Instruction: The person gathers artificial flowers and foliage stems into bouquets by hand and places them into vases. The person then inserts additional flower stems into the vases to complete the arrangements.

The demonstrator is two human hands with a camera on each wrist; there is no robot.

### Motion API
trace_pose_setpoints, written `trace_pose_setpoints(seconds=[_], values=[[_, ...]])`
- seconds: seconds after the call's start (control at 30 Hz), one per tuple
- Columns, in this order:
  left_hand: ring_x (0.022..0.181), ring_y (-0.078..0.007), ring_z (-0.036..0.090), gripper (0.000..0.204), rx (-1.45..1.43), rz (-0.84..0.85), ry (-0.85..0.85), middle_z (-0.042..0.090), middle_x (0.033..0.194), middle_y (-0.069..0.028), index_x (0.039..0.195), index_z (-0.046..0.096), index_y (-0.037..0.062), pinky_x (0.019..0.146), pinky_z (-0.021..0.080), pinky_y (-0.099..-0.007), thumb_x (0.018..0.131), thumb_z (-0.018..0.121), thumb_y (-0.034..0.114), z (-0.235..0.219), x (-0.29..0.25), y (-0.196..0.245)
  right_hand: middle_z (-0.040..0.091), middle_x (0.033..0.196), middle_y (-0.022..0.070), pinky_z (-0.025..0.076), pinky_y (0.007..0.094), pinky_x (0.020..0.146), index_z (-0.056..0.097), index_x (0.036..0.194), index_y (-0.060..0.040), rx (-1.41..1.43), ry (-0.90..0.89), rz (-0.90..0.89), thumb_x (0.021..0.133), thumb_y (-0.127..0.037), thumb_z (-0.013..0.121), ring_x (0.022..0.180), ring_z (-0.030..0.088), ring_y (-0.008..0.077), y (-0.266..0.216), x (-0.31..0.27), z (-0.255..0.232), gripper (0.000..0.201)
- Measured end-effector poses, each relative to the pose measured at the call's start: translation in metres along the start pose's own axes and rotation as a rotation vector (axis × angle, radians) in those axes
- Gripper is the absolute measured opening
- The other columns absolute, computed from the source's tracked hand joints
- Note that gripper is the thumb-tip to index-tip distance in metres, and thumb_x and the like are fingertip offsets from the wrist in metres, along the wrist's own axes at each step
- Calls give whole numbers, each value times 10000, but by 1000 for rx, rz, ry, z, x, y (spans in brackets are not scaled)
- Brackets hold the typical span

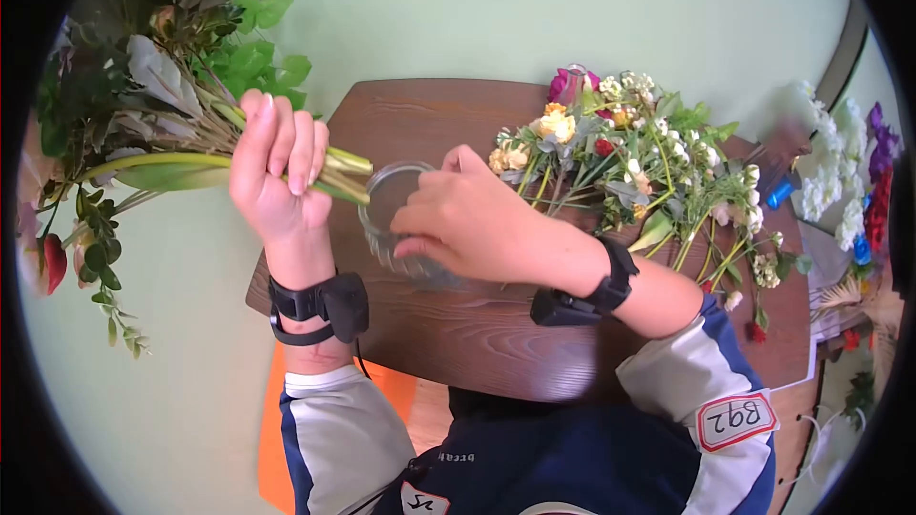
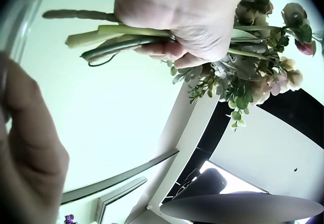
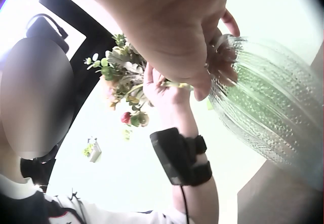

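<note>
My left hand (image 1: pixel 281 172) is wrapped round the stems of a flower bouquet (image 1: pixel 162 76), held sideways with the leafy heads off to the left. The cut stem ends (image 2: pixel 96 37) stick out past the fist toward the vase. With fingers curled over its rim, my right hand (image 1: pixel 472 219) grips a clear ribbed glass vase (image 3: pixel 273 92). Droplets dot its glass, and fingertips show through the wall near the mouth. In the head view the right hand covers part of the vase, and the stem ends come close to its rim.
A dark wooden table (image 1: pixel 458 334) lies below the hands. Loose cut flowers (image 1: pixel 639 162) in white, yellow and red spread over its right side. More flowers (image 1: pixel 840 172) stand beyond the right edge. A pale wall (image 1: pixel 572 10) rises behind the table.
</note>
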State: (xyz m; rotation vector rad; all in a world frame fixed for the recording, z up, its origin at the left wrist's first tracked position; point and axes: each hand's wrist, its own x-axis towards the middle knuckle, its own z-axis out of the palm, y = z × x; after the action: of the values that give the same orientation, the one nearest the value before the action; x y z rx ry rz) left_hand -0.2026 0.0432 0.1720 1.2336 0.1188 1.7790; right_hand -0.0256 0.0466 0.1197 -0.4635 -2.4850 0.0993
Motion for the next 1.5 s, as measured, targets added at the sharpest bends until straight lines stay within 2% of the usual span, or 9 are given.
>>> trace_pose_setpoints(seconds=[0.37, 0.5, 0.6, 0.83, 1.07, 1.13, 1.23, 1.4, 1.5], values=[[425, -65, 309, 256, 71, -369, -96, 302, 539, 36, 717, 319, 131, 443, 242, -219, 886, 510, 100, -5, -20, -51, 496, 649, -3, 304, 318, 698, 613, 792, -110, 126, 96, 116, 753, -230, 674, 711, 483, 171, 3, -23, -15, 140], [487, -83, 376, 201, 450, -371, -2, 343, 562, 30, 728, 389, 98, 494, 299, -215, 857, 541, 72, 5, -15, -53, 515, 700, 22, 314, 317, 686, 596, 754, -99, 113, 192, 149, 732, -221, 683, 733, 500, 187, 5, -24, -9, 152], [620, -95, 465, 120, 733, -393, -27, 489, 622, -11, 749, 497, 29, 750, 426, -274, 826, 587, 45, 5, -15, -52, 493, 685, 21, 307, 313, 656, 589, 761, -93, 151, 253, 146, 718, -209, 703, 697, 500, 184, 8, -23, -8, 169], [769, -115, 533, 86, 773, -442, -162, 571, 747, -21, 885, 563, 14, 748, 442, -291, 865, 577, 97, 3, -12, -59, 559, 717, 52, 383, 308, 604, 582, 740, -72, 278, 288, 214, 680, -148, 730, 646, 542, 218, 21, -24, -4, 176], [783, -113, 567, 258, 564, -534, 115, 601, 883, -35, 1012, 573, 4, 689, 465, -247, 764, 642, 33, -8, -35, -70, 574, 784, 136, 454, 373, 688, 528, 849, 2, 617, 461, 429, 634, -181, 784, 774, 586, 286, 10, -18, -7, 381], [784, -114, 571, 259, 654, -496, 61, 603, 887, -38, 1010, 573, 3, 690, 467, -247, 759, 632, 23, -13, -35, -72, 575, 997, 135, 460, 318, 747, 412, 1122, 45, 279, 592, 480, 609, -235, 829, 907, 572, 198, 7, -12, -5, 717], [796, -119, 578, 278, 711, -446, 11, 608, 911, -48, 1013, 574, 1, 697, 468, -250, 739, 618, -7, -13, -36, -72, 522, 1099, 195, 459, 328, 820, 298, 1199, 73, 369, 655, 497, 564, -245, 852, 1002, 550, 249, 13, 2, 2, 900], [833, -126, 580, 336, 815, -488, 49, 615, 959, -60, 1033, 571, -9, 720, 468, -261, 702, 627, -23, -9, -35, -67, 528, 1085, 206, 446, 317, 864, 266, 1205, 90, 654, 622, 499, 571, -213, 844, 1048, 532, 247, 20, 23, 5, 911], [764, -106, 557, 104, 910, -509, 22, 619, 817, -57, 819, 620, -42, 673, 451, -259, 717, 602, -43, -7, -33, -63, 532, 1078, 204, 447, 304, 846, 268, 1201, 88, 718, 668, 470, 582, -190, 832, 1033, 535, 242, 19, 26, 7, 882]])
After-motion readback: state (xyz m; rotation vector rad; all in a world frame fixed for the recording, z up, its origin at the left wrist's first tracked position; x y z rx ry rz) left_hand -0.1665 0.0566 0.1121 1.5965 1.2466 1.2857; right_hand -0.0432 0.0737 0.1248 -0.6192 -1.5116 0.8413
